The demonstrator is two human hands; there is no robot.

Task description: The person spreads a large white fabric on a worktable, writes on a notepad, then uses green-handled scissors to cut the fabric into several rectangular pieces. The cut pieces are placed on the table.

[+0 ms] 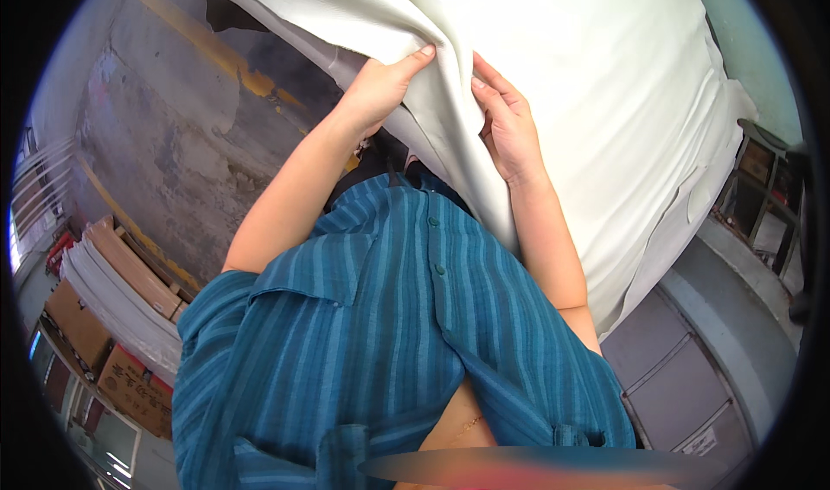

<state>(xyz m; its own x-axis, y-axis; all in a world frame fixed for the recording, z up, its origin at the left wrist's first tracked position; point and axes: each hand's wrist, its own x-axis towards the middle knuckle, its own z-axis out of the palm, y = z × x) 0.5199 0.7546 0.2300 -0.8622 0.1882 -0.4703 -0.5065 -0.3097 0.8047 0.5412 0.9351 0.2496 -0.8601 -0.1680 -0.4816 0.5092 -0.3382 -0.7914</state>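
Observation:
A large white sheet of material (596,101), smooth and leather-like with uneven edges, lies spread in front of me and hangs toward my body. My left hand (380,92) grips its near left edge, thumb on top and fingers hidden underneath. A raised fold runs down between my hands. Against the right side of that fold my right hand (508,127) is closed, its fingertips pinching the material; part of its grip is hidden. Near the top of the fold, a small flap (424,10) stands up.
Worn grey floor (164,118) with yellow lines (199,32) stretches out at left. Cardboard boxes (134,390) and stacked white sheets (112,295) stand at lower left. At right are a shelf with items (761,179) and grey panels (674,377).

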